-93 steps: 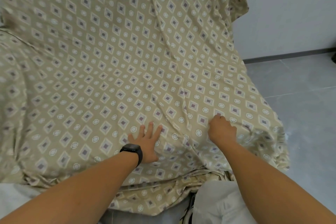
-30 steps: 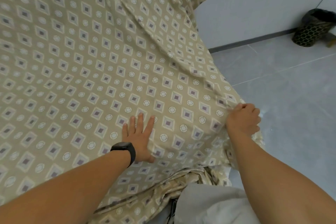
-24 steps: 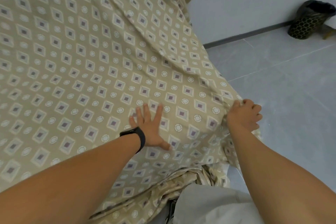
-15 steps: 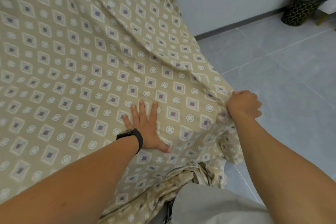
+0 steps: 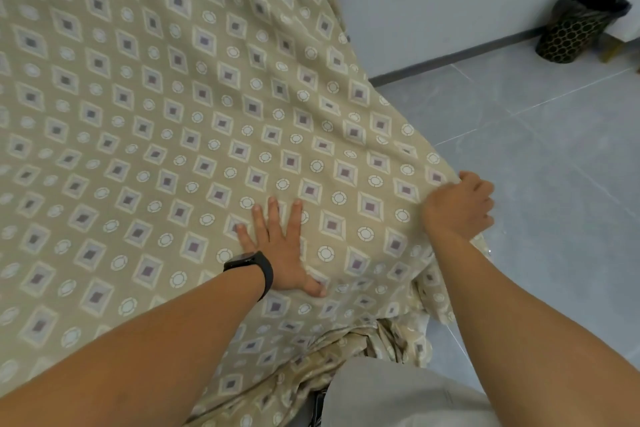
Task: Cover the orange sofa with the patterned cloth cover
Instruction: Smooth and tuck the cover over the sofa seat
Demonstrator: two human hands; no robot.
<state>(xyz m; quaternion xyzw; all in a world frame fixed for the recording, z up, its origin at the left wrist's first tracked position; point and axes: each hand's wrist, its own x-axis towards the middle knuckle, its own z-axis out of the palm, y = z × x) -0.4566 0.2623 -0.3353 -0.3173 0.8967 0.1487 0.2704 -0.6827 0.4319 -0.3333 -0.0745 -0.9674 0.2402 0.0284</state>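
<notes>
Beige cotton-like patterned cloth cover spread wide, hiding the orange sofa entirely. Left hand pressed flat, fingers straight, grip released. Right hand clenched on the cover's right edge beside the grey tiled floor. Smoothing step, seemingly; next, probably pulling that edge down taut.

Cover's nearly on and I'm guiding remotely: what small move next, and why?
Probably draw the right hand down over the sofa's side: it grips the patterned cover's edge there, while the left hand presses flat, anchoring the smooth cloth.
</notes>
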